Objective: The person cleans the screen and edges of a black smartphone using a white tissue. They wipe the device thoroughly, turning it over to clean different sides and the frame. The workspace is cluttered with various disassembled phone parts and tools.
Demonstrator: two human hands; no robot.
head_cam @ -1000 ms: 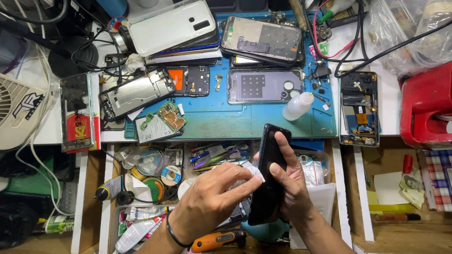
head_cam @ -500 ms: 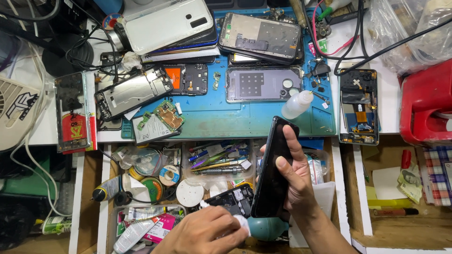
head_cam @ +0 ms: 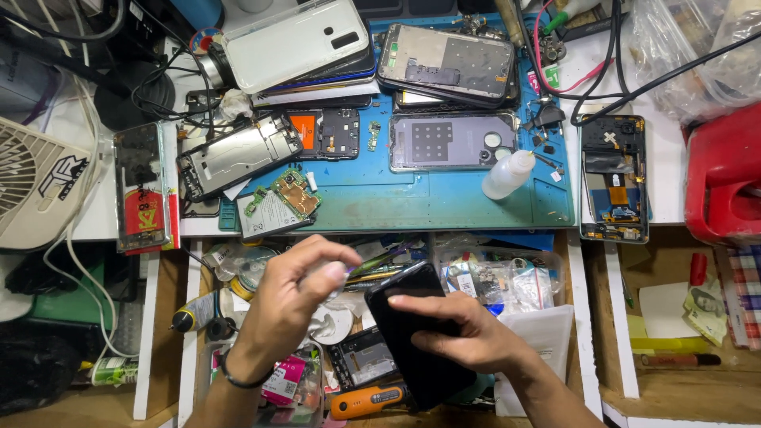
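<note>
My right hand (head_cam: pixel 464 337) grips a black phone (head_cam: pixel 406 313) over an open drawer, screen side dark, its fingers spread across the face. Just left of the phone's top corner, my left hand (head_cam: pixel 289 301) pinches a small white wad (head_cam: pixel 337 272) between its fingertips. A dark band circles the left wrist. On the blue work mat (head_cam: pixel 444 202) above lie several opened phones, a lilac back cover (head_cam: pixel 456 141) and a small clear squeeze bottle (head_cam: pixel 507 174).
The drawer (head_cam: pixel 198 317) is packed with parts bags, tape rolls and an orange-handled tool (head_cam: pixel 369 400). A white fan (head_cam: pixel 36 186) stands at the left, a red box (head_cam: pixel 725 174) at the right. Black cables cross the top of the bench.
The phone has tipped from nearly upright to lower and flatter in my right hand. My left hand dropped away from it, then rose again to its top left corner with the white wad.
</note>
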